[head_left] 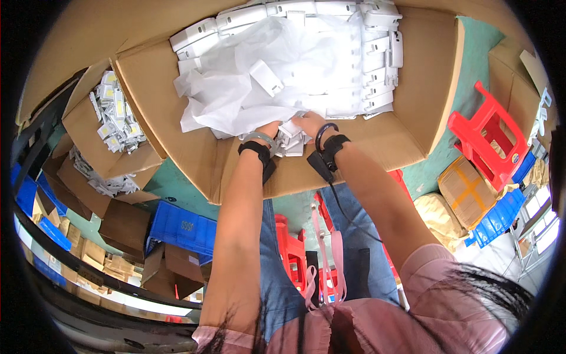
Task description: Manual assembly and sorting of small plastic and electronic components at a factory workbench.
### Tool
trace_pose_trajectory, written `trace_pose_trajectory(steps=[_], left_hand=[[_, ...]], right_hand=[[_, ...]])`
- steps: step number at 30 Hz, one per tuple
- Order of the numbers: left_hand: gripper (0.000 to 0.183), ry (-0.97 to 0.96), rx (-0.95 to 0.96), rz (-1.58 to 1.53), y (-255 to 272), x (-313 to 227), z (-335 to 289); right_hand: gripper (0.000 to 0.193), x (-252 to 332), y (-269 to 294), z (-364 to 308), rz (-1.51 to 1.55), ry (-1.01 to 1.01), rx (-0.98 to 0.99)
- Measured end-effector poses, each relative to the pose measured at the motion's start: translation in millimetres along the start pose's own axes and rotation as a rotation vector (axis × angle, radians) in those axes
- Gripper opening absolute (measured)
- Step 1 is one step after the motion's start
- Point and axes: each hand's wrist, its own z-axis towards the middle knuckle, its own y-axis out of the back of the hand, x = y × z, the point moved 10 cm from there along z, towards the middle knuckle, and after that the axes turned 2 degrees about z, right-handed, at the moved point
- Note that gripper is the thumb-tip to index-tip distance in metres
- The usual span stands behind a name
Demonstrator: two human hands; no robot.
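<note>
A large open cardboard box (407, 138) stands before me, with white plastic casings (377, 76) stacked in rows along its far and right sides. A crumpled white translucent sheet (221, 97) covers much of the middle, and one loose white casing (266, 78) lies on top of it. Both hands reach in at the near side, around a small cluster of white plastic pieces (290, 140). My left hand (270, 128) is at the cluster's left, its fingers hidden by the sheet. My right hand (309, 123) is closed at the right, fingers bent inward by the sheet's edge; what they grip is hidden.
Smaller cartons at the left hold white parts with yellow patches (119, 106). A blue crate (183, 229) lies below them. At the right are a red plastic stool (492, 135), a taped carton (467, 192) and another blue crate (498, 218). A cable hangs from my right wrist.
</note>
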Motion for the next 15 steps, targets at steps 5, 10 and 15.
trace_pose_trajectory(steps=[5,10,15], left_hand=[[0.030,0.291,0.318,-0.689,-75.9,-47.2,-40.7],[0.030,0.385,0.340,-0.741,-41.7,-45.8,-92.4],[0.039,0.391,0.488,-0.858,-73.6,-65.9,-163.8]], right_hand=[[0.047,-33.1,47.8,36.7,0.052,0.112,-0.086],[0.054,-28.5,1.1,1.6,0.201,-0.008,0.036],[0.057,-26.1,24.1,-50.5,0.124,0.138,0.080]])
